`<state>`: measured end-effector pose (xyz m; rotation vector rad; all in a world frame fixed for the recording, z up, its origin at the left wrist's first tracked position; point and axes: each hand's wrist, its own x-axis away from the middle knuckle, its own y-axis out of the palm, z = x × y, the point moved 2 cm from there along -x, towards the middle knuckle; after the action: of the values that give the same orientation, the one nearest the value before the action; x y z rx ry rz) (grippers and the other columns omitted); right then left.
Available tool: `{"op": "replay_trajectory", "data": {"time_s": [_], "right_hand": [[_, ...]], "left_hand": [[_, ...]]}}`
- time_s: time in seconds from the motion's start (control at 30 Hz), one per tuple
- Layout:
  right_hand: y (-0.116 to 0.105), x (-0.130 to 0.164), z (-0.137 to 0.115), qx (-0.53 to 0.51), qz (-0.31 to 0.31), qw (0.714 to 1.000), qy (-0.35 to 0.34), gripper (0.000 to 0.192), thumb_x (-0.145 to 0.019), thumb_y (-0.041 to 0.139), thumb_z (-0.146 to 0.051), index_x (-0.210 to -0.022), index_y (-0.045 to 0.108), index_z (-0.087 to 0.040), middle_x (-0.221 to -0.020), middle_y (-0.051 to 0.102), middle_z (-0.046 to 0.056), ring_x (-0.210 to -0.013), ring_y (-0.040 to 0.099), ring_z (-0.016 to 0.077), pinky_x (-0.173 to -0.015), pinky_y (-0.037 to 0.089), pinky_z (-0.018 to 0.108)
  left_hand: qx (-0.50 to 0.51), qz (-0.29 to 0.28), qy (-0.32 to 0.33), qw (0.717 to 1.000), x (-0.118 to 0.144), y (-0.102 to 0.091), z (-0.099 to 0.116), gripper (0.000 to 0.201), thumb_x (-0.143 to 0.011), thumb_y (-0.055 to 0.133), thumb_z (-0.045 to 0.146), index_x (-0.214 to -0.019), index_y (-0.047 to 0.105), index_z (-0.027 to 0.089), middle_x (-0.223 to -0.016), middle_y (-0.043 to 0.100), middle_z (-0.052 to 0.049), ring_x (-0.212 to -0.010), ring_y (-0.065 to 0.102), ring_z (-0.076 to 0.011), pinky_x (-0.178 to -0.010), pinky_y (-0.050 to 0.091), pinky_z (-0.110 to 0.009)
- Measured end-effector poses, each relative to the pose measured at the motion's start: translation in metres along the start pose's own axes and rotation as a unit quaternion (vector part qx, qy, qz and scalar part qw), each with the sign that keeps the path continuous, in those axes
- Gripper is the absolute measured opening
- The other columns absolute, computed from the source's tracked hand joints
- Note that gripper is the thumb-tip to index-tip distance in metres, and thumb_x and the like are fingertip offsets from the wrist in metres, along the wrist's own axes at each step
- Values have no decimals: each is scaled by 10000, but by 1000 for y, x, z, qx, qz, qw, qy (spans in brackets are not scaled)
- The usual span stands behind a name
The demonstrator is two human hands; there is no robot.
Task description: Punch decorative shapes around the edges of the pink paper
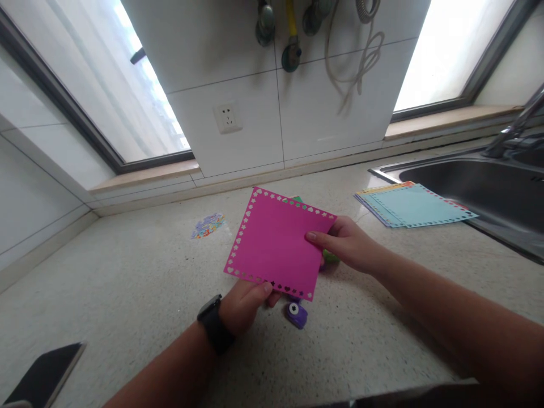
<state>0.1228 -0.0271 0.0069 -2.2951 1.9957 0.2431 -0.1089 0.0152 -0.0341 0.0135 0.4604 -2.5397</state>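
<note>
- Currently, the left hand point(244, 306) is pinching the near edge of the pink sheet point(276, 243) above the counter point(140, 272).
- The right hand point(352, 245) is pinching its right edge.
- A purple punch point(300, 318) is lying on the near side.

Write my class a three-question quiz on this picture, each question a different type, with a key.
1. Fill in: the right hand and left hand hold a pink sheet with cut-out shapes; a black watch is on the ____ wrist.
2. True or false: the cut-out shapes run along only the top edge.
3. Which lies nearest the sink?
A. purple punch
B. stack of sheets
C. pile of small colourful pieces

Key: 1. left. 2. False; they also line the left and bottom edges. 3. B.
</note>
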Motion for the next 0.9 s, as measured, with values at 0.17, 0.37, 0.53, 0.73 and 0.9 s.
{"op": "replay_trajectory", "data": {"time_s": [0.17,0.37,0.53,0.73,0.9], "right_hand": [[1,0,0,3,-3,1000,-1,283,-880,722,-396,-809,658,-129,-653,662,18,-537,591,102,-495,488,209],[1,0,0,2,2,1000,-3,285,-869,732,-396,-816,661,-125,-662,659,16,-543,586,101,-498,487,209],[1,0,1,4,5,1000,0,286,-870,731,-397,-812,661,-125,-667,659,18,-543,588,102,-502,490,213],[1,0,0,11,7,1000,-1,291,-865,729,-406,-800,662,-130,-665,655,16,-549,584,105,-507,486,215],[1,0,-1,9,10,1000,-3,286,-856,738,-402,-811,662,-130,-670,648,11,-554,572,99,-501,476,209]], "left_hand": [[3,0,-32,999,0,5,5,460,-938,355,469,-573,445,206,-559,382,31,-554,377,-125,-620,322,-289],[3,-7,-46,999,-1,7,7,502,-929,338,503,-525,413,214,-509,340,40,-515,359,-119,-612,322,-296],[9,-9,-62,998,-1,9,9,505,-914,355,545,-527,403,223,-522,383,26,-542,404,-133,-633,348,-310],[45,-14,-84,995,-1,12,10,529,-896,392,611,-524,404,236,-510,400,14,-615,493,-170,-752,451,-354],[51,-16,-81,995,-1,12,10,483,-899,419,562,-576,501,213,-525,414,15,-594,479,-166,-722,450,-357]]}}
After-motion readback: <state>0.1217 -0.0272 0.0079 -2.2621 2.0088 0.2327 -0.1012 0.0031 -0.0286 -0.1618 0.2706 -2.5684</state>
